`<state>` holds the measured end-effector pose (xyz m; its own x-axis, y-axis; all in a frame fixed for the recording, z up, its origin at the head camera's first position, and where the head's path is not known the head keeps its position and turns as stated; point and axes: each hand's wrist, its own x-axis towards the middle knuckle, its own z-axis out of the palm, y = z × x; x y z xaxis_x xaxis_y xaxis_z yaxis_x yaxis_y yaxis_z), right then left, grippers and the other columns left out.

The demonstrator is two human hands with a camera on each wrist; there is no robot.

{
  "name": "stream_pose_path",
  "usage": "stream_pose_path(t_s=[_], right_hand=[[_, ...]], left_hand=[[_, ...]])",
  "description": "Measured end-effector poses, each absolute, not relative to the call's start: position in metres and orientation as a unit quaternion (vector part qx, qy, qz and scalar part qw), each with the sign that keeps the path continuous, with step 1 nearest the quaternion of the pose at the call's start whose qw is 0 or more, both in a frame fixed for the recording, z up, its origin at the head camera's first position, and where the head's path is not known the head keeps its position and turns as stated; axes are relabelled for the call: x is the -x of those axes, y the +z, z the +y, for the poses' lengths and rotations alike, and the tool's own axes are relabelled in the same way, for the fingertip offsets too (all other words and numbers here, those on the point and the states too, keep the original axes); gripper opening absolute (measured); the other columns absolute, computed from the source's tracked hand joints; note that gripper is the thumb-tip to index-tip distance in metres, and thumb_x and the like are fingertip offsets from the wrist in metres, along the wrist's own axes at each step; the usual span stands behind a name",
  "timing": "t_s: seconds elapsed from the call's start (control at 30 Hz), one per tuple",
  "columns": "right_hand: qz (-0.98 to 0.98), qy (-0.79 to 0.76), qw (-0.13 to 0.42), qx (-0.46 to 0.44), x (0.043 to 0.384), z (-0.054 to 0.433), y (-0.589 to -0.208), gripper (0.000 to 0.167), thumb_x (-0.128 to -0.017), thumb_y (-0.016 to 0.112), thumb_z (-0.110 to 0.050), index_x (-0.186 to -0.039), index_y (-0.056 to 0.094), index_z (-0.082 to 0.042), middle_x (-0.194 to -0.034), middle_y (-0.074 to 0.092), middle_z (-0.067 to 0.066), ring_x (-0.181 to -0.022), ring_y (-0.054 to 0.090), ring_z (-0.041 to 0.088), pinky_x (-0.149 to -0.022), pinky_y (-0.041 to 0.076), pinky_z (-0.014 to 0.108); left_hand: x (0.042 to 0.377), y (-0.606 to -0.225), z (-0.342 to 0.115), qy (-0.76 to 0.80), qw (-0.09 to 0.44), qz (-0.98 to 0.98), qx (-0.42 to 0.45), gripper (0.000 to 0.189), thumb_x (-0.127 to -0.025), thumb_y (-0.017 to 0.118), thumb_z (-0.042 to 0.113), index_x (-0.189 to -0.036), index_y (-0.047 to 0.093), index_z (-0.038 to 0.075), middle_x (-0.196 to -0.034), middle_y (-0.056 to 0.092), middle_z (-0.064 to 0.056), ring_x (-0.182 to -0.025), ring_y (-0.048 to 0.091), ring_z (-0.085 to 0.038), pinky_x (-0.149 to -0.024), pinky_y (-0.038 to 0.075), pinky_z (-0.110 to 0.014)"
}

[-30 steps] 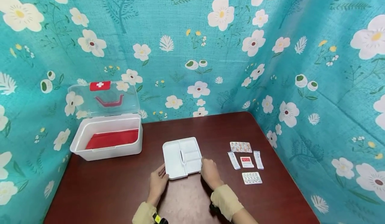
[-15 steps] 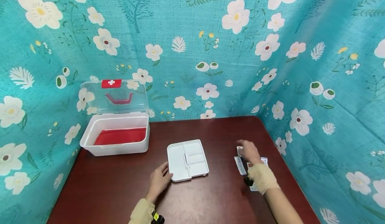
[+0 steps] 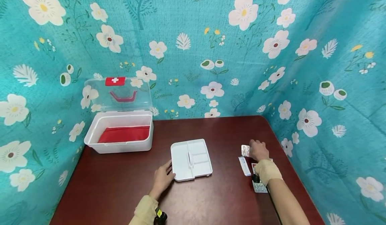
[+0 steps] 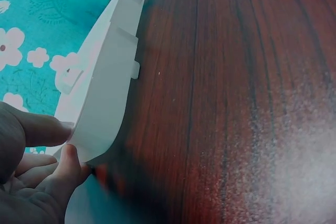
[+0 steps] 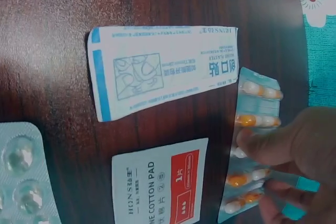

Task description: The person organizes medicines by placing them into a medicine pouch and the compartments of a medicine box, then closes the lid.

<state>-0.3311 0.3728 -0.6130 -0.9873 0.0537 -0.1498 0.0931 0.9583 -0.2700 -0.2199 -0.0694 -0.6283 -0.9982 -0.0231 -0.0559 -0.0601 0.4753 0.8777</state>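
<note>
A white compartment tray with a raised central handle lies mid-table. My left hand is at its near left corner; in the left wrist view the thumb and fingers pinch the tray's corner edge. Over at the right, my right hand holds a blister pack of orange-and-white capsules. The right wrist view has the thumb across the capsule pack and fingertips at its edge. Close by lie a plaster sachet, a red-and-white cotton pad sachet and a silver blister pack.
At the back left stands a white first-aid box, its clear lid raised and a red cloth inside. A floral curtain borders the dark wooden table at the back and sides.
My right hand has left the tray's right side, moved right to the small medical items and taken hold of the capsule blister pack. My left hand has stayed at the tray's corner.
</note>
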Motion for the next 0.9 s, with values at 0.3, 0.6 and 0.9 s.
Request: stream_pose_path(t_s=[0.3, 0.6, 0.9], right_hand=[[0.994, -0.106, 0.0, -0.017, 0.335, 0.372, -0.603, 0.012, -0.085, 0.066, -0.007, -0.095, 0.06, -0.003, -0.092, 0.068, 0.023, -0.088, 0.063, 0.047, -0.072, 0.05, 0.064], [0.982, -0.187, 0.014, -0.036, 0.33, 0.354, -0.577, 0.027, -0.09, 0.067, -0.009, -0.115, 0.067, -0.001, -0.1, 0.071, 0.023, -0.08, 0.066, 0.038, -0.067, 0.052, 0.054], [0.942, -0.333, -0.01, -0.028, 0.326, 0.307, -0.568, 0.027, -0.093, 0.068, -0.014, -0.111, 0.071, 0.005, -0.098, 0.073, 0.023, -0.08, 0.068, 0.032, -0.068, 0.054, 0.043]], left_hand=[[0.22, -0.631, -0.073, 0.524, 0.02, 0.851, 0.029, 0.061, -0.08, 0.068, -0.007, -0.139, 0.053, -0.007, -0.138, 0.058, -0.024, -0.118, 0.064, -0.037, -0.093, 0.055, -0.039], [0.22, -0.63, -0.076, 0.543, 0.034, 0.839, 0.022, 0.058, -0.082, 0.067, -0.007, -0.139, 0.052, -0.009, -0.136, 0.059, -0.027, -0.119, 0.064, -0.038, -0.094, 0.054, -0.04], [0.221, -0.63, -0.075, 0.551, 0.03, 0.834, 0.014, 0.057, -0.083, 0.068, -0.007, -0.137, 0.052, -0.01, -0.136, 0.058, -0.028, -0.119, 0.063, -0.039, -0.095, 0.054, -0.041]])
